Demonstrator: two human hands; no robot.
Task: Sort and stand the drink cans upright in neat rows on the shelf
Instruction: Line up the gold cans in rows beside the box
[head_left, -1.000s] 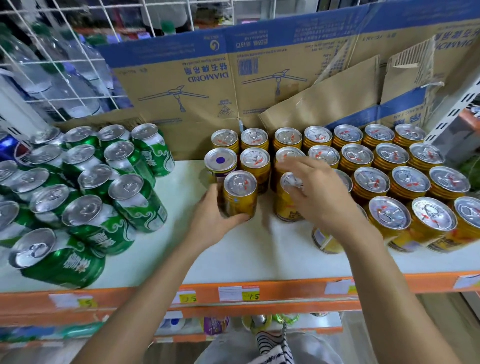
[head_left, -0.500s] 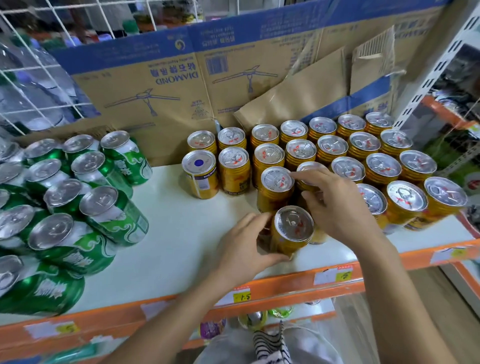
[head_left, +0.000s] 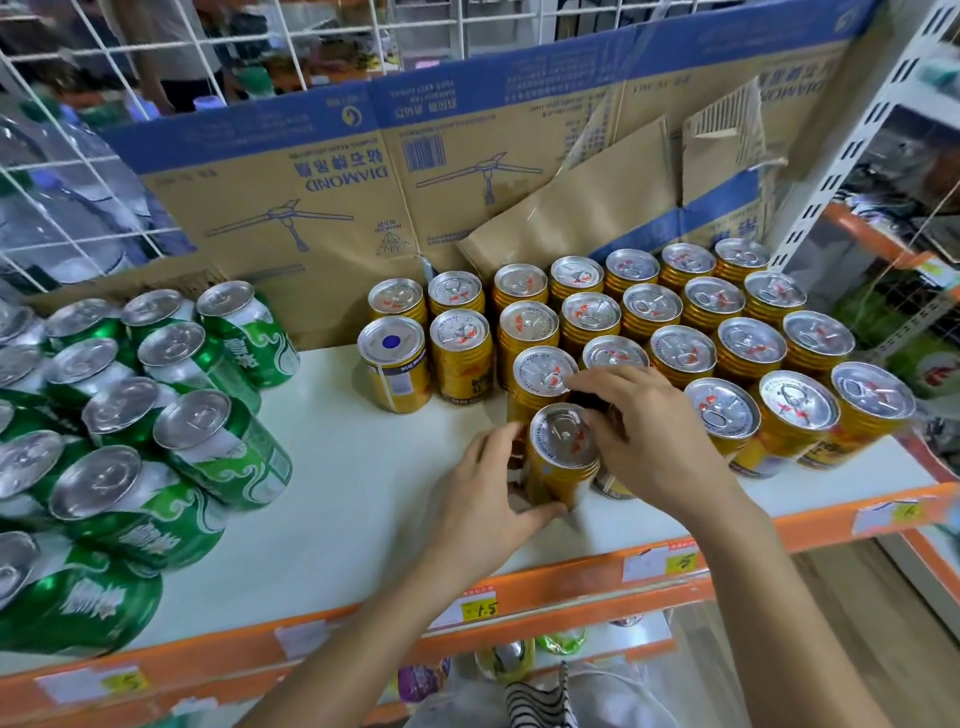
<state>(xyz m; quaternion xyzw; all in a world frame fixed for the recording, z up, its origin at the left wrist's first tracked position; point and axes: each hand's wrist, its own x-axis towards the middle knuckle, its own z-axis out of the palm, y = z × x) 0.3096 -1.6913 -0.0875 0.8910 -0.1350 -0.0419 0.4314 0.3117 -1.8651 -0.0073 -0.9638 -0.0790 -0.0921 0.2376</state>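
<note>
Several gold drink cans (head_left: 680, 317) stand upright in rows on the right half of the white shelf (head_left: 353, 499). One gold can (head_left: 563, 457) stands at the front of the block. My left hand (head_left: 480, 499) grips its left side, thumb curled under its front. My right hand (head_left: 649, 441) reaches over from the right, fingertips on that can's rim, and covers another gold can (head_left: 615, 486) below the palm. A group of green cans (head_left: 171, 415) leans on the left of the shelf.
Flattened cardboard boxes (head_left: 322, 208) line the back of the shelf. A white wire grid (head_left: 67, 208) with water bottles is at the upper left. An orange shelf edge (head_left: 571, 582) carries price tags. A white upright post (head_left: 852, 156) bounds the right side.
My left hand has carried the gold can right and forward, down to the front of the block. My right hand has stayed over the neighbouring cans. The camera has swung left.
</note>
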